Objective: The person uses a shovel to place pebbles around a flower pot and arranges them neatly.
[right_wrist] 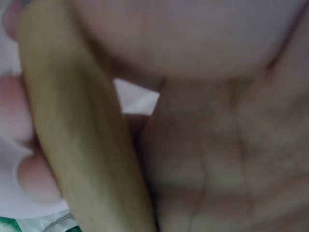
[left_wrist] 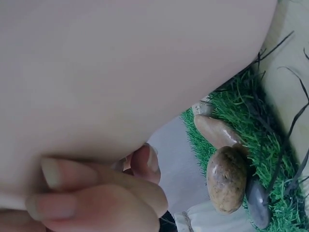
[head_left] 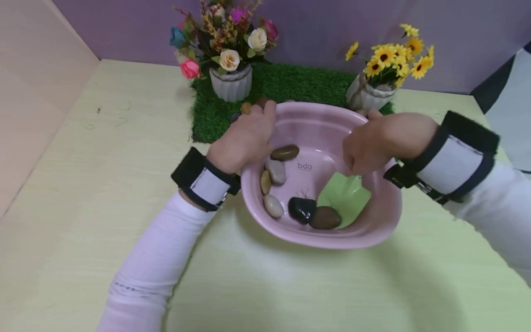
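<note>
A pink oval basin (head_left: 321,242) stands on the table, tilted a little in the head view. My left hand (head_left: 242,138) grips its left rim; in the left wrist view its fingertips (left_wrist: 55,207) lie against the basin wall. In my right hand (head_left: 379,138) is a small shovel, whose green blade (head_left: 338,193) rests inside the basin at the right. The right wrist view shows my fingers curled round its wooden handle (right_wrist: 87,130). Along the basin's left and near sides lie several smooth stones, among them a black stone (head_left: 302,209) and a brown stone (head_left: 325,217).
Behind the basin lies a green turf mat (head_left: 303,83). On it stand a pot of mixed flowers (head_left: 231,83) and a pot of yellow flowers (head_left: 369,94). More stones, including a speckled stone (left_wrist: 227,179), sit on the turf left of the basin.
</note>
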Action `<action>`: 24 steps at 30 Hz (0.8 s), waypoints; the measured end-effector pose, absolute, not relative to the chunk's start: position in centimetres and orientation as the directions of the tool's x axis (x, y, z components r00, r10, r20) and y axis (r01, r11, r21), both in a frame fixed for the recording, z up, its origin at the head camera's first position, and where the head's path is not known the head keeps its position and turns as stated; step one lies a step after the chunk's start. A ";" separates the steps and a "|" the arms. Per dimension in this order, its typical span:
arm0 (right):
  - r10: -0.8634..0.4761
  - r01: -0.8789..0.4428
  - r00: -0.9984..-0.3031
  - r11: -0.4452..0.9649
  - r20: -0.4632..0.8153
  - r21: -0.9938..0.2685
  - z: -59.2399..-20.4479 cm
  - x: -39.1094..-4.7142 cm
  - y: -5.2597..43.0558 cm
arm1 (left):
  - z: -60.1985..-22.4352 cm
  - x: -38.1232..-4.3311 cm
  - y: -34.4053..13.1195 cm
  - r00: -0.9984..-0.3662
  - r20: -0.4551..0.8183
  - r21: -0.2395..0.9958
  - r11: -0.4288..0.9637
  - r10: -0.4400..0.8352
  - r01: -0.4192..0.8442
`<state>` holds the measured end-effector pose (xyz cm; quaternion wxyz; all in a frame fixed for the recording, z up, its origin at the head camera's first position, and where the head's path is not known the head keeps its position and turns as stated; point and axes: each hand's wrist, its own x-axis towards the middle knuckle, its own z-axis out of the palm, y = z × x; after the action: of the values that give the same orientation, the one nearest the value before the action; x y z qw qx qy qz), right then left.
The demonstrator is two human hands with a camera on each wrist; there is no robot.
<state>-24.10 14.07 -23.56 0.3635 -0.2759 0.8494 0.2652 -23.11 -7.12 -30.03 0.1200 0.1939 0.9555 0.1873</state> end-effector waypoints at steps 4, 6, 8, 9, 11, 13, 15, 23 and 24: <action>-0.325 -0.680 -0.527 0.716 -0.785 0.160 -23.7 -24.1 14.3 | -30.1 -23.2 -7.1 -0.895 -0.161 0.401 0.856 0.416 0.326; -0.336 -0.693 -0.505 0.706 -0.795 0.142 -23.7 -24.2 14.5 | -30.1 -23.2 -7.1 -0.895 -0.161 0.398 0.857 0.416 0.326; -0.338 -0.700 -0.479 0.704 -0.810 0.121 -23.6 -24.3 14.7 | -30.1 -23.2 -7.1 -0.895 -0.161 0.402 0.856 0.415 0.325; -0.338 -0.700 -0.468 0.706 -0.817 0.109 -23.6 -24.4 14.8 | -30.1 -23.2 -7.1 -0.895 -0.161 0.403 0.856 0.415 0.324; -0.341 -0.702 -0.445 0.707 -0.828 0.086 -23.4 -24.5 15.2 | -30.1 -23.2 -7.0 -0.896 -0.157 0.401 0.856 0.417 0.328; -0.341 -0.684 -0.413 0.728 -0.845 0.040 -23.2 -24.7 15.6 | -30.0 -23.2 -7.0 -0.895 -0.156 0.402 0.855 0.417 0.328; -0.351 -0.663 -0.386 0.749 -0.853 -0.008 -22.9 -24.9 16.1 | -30.0 -23.1 -7.0 -0.895 -0.159 0.404 0.854 0.417 0.326; -0.398 -0.622 -0.455 0.782 -0.797 -0.036 -22.1 -25.0 17.1 | -30.1 -23.0 -7.0 -0.896 -0.163 0.403 0.857 0.414 0.322; -0.411 -0.639 -0.501 0.770 -0.762 0.004 -22.1 -25.0 17.2 | -30.0 -23.0 -7.0 -0.897 -0.162 0.401 0.858 0.412 0.322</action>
<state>-25.04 17.18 -22.13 0.3941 -0.3073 0.8541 0.1443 -23.00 -7.01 -30.04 0.1217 0.1919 0.9561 0.1851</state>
